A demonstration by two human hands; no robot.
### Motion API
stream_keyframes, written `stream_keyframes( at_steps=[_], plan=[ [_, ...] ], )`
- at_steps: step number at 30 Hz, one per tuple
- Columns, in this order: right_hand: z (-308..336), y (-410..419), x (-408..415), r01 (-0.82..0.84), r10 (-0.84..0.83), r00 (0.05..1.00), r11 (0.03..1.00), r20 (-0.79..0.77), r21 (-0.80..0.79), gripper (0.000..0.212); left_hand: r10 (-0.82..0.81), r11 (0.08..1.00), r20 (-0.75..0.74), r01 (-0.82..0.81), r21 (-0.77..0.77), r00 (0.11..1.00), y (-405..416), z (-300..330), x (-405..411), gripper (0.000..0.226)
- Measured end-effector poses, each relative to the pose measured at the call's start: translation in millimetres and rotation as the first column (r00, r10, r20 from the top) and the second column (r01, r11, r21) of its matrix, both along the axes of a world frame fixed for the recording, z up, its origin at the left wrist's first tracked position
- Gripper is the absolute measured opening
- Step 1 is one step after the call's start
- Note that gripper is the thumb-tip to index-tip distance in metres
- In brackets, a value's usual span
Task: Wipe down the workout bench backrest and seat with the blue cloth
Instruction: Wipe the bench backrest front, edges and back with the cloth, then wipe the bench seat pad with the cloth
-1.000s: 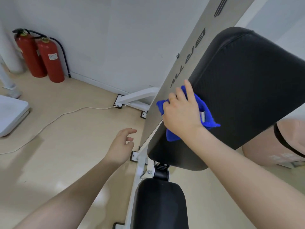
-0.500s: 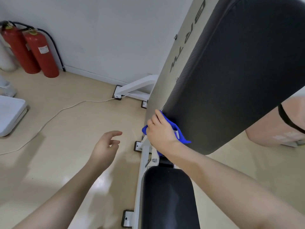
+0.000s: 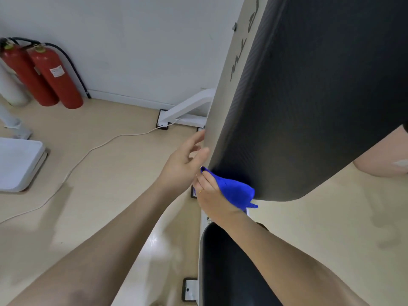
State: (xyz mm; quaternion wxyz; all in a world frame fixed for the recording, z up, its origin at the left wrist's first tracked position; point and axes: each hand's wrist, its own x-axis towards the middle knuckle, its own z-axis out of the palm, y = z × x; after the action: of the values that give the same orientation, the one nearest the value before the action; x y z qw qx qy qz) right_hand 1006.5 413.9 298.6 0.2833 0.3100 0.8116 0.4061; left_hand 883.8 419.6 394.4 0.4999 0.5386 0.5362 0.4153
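The black padded backrest point(image 3: 309, 102) rises steeply from the centre to the top right, with a grey panel along its left side. My right hand point(image 3: 212, 195) grips the blue cloth point(image 3: 234, 191) and presses it against the backrest's lower left corner. My left hand point(image 3: 183, 164) is open, its fingertips touching the backrest's left edge just above the cloth. The black seat pad point(image 3: 231, 268) lies below, partly hidden by my right forearm.
Two red fire extinguishers point(image 3: 44, 74) stand by the white wall at the left. A white cable point(image 3: 88, 151) runs across the beige floor to the bench's white frame foot point(image 3: 187, 111). A white flat device point(image 3: 17, 164) sits at the left edge. Someone's knee point(image 3: 379, 155) shows at right.
My right hand has wiped the cloth down the backrest to its lower corner. My left hand has risen from over the floor to the backrest's left edge.
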Motion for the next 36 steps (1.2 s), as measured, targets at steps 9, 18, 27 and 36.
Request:
stream_keyframes(
  at_steps=[9, 18, 27, 36],
  plan=[
    [70.7, 0.6, 66.0, -0.275, 0.296, 0.793, 0.954, -0.532, 0.120, 0.030, -0.133, 0.990, -0.144, 0.138, 0.022, 0.981, 17.9, 28.5, 18.9, 0.057],
    [15.6, -2.0, 83.7, -0.275, 0.262, 0.779, 0.959, -0.570, 0.067, 0.029, -0.060, 0.996, -0.156, 0.068, 0.051, 0.986, 18.7, 21.0, 22.3, 0.043],
    [-9.5, -10.0, 118.9, -0.259, 0.154, 0.861, 0.953, -0.485, -0.158, 0.043, 0.097, 0.978, -0.282, -0.039, 0.205, 0.954, 3.6, 8.7, 39.3, 0.041],
    [21.7, -36.2, 236.4, 0.194, -0.254, 0.810, 0.967, -0.529, -0.168, 0.040, 0.184, 0.979, -0.264, -0.152, 0.137, 0.947, -0.6, 4.9, 53.1, 0.040]
  ],
)
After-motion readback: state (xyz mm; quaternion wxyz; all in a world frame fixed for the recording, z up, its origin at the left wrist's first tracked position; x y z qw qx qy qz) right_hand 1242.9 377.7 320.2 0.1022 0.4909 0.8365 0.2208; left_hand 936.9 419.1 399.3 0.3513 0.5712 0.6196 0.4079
